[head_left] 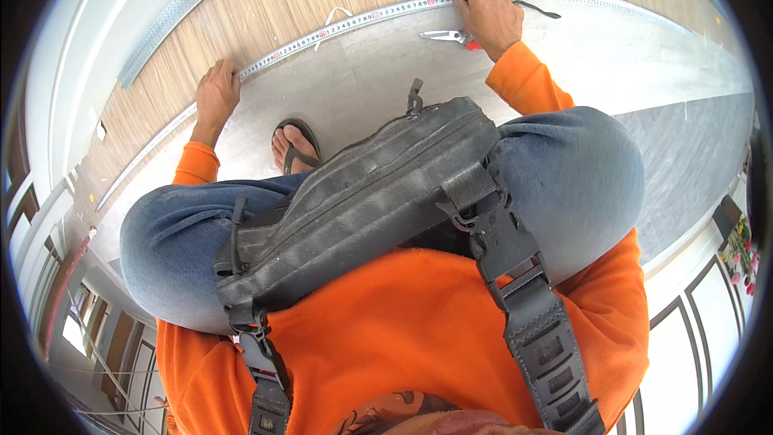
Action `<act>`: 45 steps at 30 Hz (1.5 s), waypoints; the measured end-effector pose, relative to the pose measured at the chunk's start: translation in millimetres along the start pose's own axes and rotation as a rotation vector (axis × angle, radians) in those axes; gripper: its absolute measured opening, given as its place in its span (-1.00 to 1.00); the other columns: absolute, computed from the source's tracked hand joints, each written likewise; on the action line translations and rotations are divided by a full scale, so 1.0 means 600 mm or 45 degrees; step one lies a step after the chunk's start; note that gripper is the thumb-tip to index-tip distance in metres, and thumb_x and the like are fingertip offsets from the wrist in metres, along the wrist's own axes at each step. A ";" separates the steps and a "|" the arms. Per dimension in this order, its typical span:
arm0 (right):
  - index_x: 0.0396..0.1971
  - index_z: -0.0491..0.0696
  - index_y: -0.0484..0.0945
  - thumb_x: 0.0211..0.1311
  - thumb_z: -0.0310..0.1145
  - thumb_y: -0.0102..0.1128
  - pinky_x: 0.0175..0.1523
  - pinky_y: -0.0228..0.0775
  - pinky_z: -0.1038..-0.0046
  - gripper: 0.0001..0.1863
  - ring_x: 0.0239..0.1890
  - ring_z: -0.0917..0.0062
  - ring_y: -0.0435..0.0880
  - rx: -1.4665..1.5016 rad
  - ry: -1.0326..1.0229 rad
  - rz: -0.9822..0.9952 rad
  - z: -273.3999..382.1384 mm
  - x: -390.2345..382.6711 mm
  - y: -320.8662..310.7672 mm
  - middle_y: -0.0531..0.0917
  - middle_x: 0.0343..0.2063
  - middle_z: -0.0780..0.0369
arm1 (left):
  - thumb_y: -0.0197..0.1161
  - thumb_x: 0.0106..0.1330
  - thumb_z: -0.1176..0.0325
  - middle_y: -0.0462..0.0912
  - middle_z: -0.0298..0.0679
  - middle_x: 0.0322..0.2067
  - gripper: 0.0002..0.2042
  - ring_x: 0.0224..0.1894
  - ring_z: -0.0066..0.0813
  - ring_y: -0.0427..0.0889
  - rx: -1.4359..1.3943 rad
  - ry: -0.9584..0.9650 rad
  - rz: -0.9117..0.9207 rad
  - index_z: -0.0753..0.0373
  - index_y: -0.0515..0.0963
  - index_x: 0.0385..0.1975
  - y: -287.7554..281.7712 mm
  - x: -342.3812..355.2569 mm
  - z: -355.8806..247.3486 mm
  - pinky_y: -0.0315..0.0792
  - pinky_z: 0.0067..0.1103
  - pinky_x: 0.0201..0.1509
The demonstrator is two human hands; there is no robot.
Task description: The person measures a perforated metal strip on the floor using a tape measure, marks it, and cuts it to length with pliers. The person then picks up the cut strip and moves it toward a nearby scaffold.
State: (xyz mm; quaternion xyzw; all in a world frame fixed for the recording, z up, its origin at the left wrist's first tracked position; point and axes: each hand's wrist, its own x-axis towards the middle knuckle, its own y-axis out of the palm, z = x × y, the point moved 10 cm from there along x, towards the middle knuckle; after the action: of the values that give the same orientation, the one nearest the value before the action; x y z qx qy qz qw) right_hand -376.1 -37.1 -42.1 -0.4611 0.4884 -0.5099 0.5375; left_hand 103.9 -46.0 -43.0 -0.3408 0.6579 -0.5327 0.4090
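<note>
- Hands press a long metal ruler flat along the seam between grey floor sheet and wood-look flooring.
- Left hand lies fingers spread on the ruler's left part.
- Right hand holds it down with curled fingers.
- Utility knife rests on the sheet, just beside the right hand.

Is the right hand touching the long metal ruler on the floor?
Touching. The head view shows the right hand with fingertips pressed on the metal ruler, no gap visible.
</note>
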 end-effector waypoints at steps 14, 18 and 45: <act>-0.19 0.18 0.77 0.35 -0.07 0.25 -0.15 0.61 0.17 -0.78 -0.06 0.31 0.70 -0.052 -0.089 -0.269 0.006 -0.006 -0.022 0.70 -0.23 0.29 | 0.23 0.37 0.37 0.64 -0.16 -0.23 -0.90 -0.12 -0.09 0.66 0.068 0.049 0.028 0.20 0.53 -0.19 0.005 0.010 0.008 0.54 -0.25 -0.04; -0.18 0.18 0.76 0.37 -0.05 0.23 -0.15 0.61 0.16 -0.76 -0.04 0.29 0.70 -0.084 -0.047 -0.173 0.004 0.002 -0.010 0.71 -0.21 0.27 | 0.21 0.38 0.36 0.66 -0.20 -0.19 -0.87 -0.07 -0.12 0.66 0.093 0.018 0.052 0.17 0.55 -0.14 0.009 0.014 0.010 0.55 -0.26 0.00; -0.07 0.19 0.74 0.40 -0.09 0.19 -0.01 0.58 0.05 -0.74 0.09 0.27 0.63 -0.037 0.031 -0.026 -0.003 0.014 0.005 0.68 -0.08 0.23 | 0.22 0.43 0.29 0.68 -0.06 -0.03 -0.75 -0.01 -0.11 0.69 0.021 0.295 0.615 0.18 0.59 0.02 -0.092 0.113 -0.052 0.56 -0.28 0.11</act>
State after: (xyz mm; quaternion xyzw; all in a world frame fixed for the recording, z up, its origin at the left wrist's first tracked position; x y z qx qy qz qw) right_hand -377.9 -45.6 -45.5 -0.4675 0.4975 -0.5139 0.5194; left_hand 47.3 -103.6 2.5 -0.1075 0.7582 -0.4605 0.4489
